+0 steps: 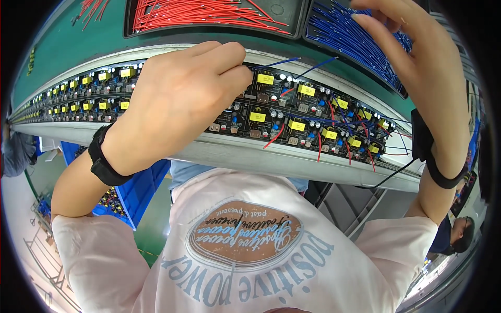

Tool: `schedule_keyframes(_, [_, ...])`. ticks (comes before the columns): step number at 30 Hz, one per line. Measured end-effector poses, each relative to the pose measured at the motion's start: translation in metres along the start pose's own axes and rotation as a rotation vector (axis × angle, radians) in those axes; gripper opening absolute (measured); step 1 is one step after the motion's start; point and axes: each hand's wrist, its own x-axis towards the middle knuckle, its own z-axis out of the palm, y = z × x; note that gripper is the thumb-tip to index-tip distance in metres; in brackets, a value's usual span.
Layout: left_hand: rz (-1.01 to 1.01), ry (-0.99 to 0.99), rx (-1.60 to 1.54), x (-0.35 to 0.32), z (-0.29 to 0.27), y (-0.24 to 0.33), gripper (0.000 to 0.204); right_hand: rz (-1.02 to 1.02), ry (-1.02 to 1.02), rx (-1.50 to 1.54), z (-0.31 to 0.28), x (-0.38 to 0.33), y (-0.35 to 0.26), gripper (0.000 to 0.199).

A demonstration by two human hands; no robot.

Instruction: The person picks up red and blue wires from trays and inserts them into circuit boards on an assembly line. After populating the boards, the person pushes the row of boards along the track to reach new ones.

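Note:
My left hand [195,86] is over the rows of black circuit boards [245,112], its fingers curled down and closed. Its fingertips and whatever they pinch are hidden behind the hand. A blue wire [279,62] sticks out just beside its knuckles; whether the fingers touch it I cannot tell. Over the black tray of blue wires [347,39], my right hand [399,31] has its thumb and forefinger apart, with no wire visible between them. Boards to the right of my left hand carry loose red wires [274,136] and blue wires with free ends.
A black tray of red wires [209,14] stands beyond the boards on the green bench top [62,44]. More red wires [95,10] lie at the far left. A metal rail [250,148] runs along the near edge. Blue bins [138,193] stand below; another person [453,237] is at right.

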Motion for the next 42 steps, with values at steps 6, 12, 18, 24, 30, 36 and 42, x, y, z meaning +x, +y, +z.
schedule_keyframes(6, [0.038,-0.001,0.024,0.003,0.001,0.002,0.015,0.197,-0.094,-0.120,0.006,0.001,0.016,0.014])
schedule_keyframes(12, [0.069,-0.019,0.045,0.011,0.000,0.008,0.022,0.201,-0.112,-0.132,0.020,0.000,0.023,0.012])
schedule_keyframes(18, [0.054,-0.034,0.030,0.010,-0.001,0.009,0.024,0.041,-0.033,-0.113,0.025,-0.009,0.044,0.014])
schedule_keyframes(24, [-0.010,-0.025,-0.108,0.011,-0.019,0.000,0.021,0.017,0.073,-0.175,0.022,-0.015,0.046,0.018])
schedule_keyframes(30, [-0.018,0.110,0.056,0.038,-0.033,-0.039,0.017,0.016,0.075,-0.264,0.022,-0.011,0.041,0.017])
schedule_keyframes(36, [-0.098,0.018,0.050,0.061,-0.022,-0.060,0.013,0.001,0.121,-0.327,0.020,-0.012,0.037,0.015])
schedule_keyframes(42, [-0.096,0.039,-0.023,0.064,-0.017,-0.068,0.011,-0.025,-0.043,-0.279,0.021,-0.010,0.030,0.010])
